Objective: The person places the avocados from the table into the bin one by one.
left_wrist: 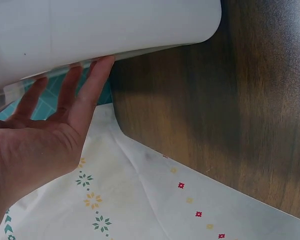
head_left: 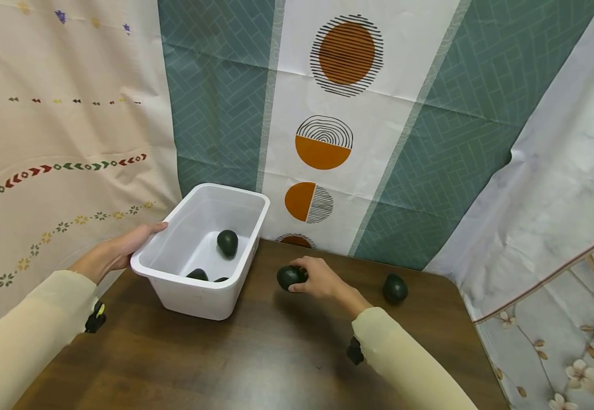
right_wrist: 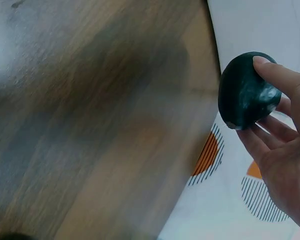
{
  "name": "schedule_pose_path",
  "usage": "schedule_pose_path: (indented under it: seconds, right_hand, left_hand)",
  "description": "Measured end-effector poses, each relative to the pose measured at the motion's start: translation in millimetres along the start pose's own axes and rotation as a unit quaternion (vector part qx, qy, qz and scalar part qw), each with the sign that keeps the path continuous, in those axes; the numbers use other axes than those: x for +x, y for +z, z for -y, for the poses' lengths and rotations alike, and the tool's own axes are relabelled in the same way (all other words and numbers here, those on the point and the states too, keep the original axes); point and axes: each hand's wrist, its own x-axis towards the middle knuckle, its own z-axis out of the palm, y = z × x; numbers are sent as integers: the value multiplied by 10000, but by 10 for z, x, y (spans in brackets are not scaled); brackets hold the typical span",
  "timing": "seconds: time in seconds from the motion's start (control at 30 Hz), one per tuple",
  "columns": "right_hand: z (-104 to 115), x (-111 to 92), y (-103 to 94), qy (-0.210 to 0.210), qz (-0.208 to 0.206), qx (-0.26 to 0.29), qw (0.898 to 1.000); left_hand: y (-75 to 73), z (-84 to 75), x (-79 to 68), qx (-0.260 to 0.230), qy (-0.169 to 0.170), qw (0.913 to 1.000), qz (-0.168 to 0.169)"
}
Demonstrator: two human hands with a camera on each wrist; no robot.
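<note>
A dark green avocado (head_left: 289,278) is held above the worktop (head_left: 276,359), right of the white bin (head_left: 194,297), in the right hand (head_left: 319,277)'s grip. The left hand (head_left: 131,242)'s grip holds the bin's left edge. Three avocados (head_left: 227,244) show inside the bin; another avocado (head_left: 395,288) rests farther right of it.

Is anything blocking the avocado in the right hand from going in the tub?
Only the white tub's right wall stands in the way, so the held avocado likely needs lifting over it. Nothing else visible is between them.
</note>
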Motion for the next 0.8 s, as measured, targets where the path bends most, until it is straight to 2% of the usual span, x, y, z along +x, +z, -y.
schedule_pose_path:
  seconds: [0.4,0.8]
  right_hand:
    - [192,134,20,-152,-53,21,9999]
    - [331,206,-59,-294,-242,16,9993]
  left_hand:
    - [-1,11,3,-51,-31,10000,37]
    - [7,5,-23,-57,-80,9999,41]
